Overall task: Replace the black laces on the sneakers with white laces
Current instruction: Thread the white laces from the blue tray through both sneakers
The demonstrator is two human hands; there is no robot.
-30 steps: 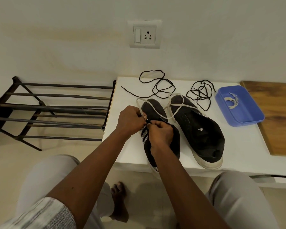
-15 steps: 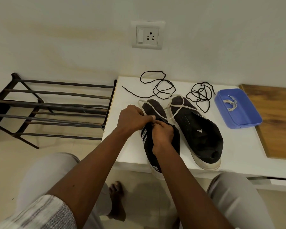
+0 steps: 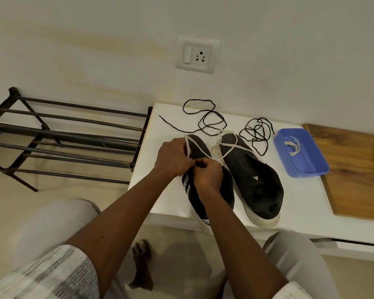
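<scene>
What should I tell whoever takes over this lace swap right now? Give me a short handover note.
Hands: left hand and right hand both pinch the white lace over the left sneaker; its slack trails across the right sneaker.
Things: both sneakers sit on the white table; two black laces lie loose behind them; a second white lace is in the blue tray.
Done: black laces are out of both sneakers.
Left: finish threading the left sneaker, then lace the right sneaker from the tray.

- We judge this a home interior.
- We note a metal shoe rack (image 3: 69, 134) beside a low white table (image 3: 300, 201).
- We record a wall socket (image 3: 198, 55) above and a bare foot (image 3: 141, 266) on the floor (image 3: 4, 201).
</scene>
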